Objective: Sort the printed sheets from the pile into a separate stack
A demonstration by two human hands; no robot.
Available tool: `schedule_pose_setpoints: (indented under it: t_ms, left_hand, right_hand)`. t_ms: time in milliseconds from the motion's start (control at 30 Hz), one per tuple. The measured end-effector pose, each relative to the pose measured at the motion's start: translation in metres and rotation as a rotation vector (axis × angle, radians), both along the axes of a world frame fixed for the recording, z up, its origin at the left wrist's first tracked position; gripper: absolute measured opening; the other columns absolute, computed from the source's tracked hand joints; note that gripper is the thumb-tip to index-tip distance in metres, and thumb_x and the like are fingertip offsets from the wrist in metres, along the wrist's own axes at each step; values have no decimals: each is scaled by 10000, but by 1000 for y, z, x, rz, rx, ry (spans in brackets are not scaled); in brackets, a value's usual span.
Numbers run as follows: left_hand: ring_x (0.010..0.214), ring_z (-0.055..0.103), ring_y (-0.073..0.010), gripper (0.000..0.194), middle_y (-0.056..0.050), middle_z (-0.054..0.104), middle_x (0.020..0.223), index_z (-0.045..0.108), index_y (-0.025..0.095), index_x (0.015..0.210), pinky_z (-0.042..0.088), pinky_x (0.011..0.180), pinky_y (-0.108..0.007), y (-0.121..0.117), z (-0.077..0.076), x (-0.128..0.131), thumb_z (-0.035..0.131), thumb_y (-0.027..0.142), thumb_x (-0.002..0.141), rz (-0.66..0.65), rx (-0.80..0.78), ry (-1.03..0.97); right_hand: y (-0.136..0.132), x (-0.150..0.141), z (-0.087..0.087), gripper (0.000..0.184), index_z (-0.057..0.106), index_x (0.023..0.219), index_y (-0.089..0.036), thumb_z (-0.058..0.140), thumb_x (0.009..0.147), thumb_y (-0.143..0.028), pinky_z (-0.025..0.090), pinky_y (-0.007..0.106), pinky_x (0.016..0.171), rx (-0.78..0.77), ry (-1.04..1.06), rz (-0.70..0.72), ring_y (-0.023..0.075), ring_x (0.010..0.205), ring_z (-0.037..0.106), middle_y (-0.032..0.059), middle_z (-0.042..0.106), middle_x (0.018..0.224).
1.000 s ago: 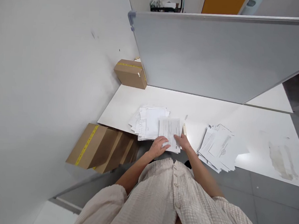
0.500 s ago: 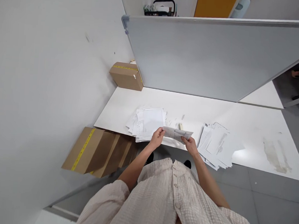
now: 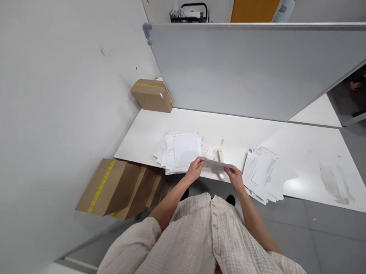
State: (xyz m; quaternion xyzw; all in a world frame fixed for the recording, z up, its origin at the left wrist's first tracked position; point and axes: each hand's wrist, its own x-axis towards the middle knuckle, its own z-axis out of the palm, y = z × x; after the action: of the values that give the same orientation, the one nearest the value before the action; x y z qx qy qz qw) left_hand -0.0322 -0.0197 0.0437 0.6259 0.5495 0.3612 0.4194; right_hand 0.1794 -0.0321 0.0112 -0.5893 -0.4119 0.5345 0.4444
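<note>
A folded sheet of paper [image 3: 216,165] with print on it is held between my hands, above the front edge of the white table [image 3: 303,158]. My left hand [image 3: 196,169] is closed on its left end. The right end is pinched by my right hand [image 3: 234,176]. Just behind the paper lies a small cream-coloured block-like object [image 3: 220,155], its kind unclear. To the left of my left hand rests a messy stack of papers [image 3: 185,147]. A second loose stack of printed papers [image 3: 263,174] spreads out right of my right hand, partly over the table edge.
A whiteboard panel [image 3: 231,73] stands along the table's back edge. One cardboard box [image 3: 153,96] sits at the back left corner; several more boxes [image 3: 104,188] with yellow tape stand at the left, below table height. Grey stains [image 3: 336,183] mark the table's right end.
The paper has been tipped and folded narrower, so it shows as a thin strip now. More of the cream object is visible. The view has shifted slightly.
</note>
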Motion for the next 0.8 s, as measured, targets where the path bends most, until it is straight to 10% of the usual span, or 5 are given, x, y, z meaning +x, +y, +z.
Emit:
schedule_pose_setpoints:
  t_ms: [500, 800]
  left_hand:
    - [547, 391, -87, 239, 41, 411, 569, 505, 172, 756, 353, 566, -206, 7, 0, -1, 362, 346, 835, 33, 6, 67]
    - [868, 550, -163, 335, -73, 599, 941, 507, 151, 1016, 428, 748, -277, 6, -3, 3, 479, 387, 779, -24, -96, -214]
  right_hand:
    - [3, -3, 2, 274, 639, 784, -175, 599, 626, -396, 425, 349, 725, -28, -84, -25, 230, 816, 570, 53, 664, 817]
    - [5, -2, 4, 309, 603, 866, -196, 605, 630, -396, 442, 324, 682, -22, 121, -100, 204, 796, 577, 41, 654, 859]
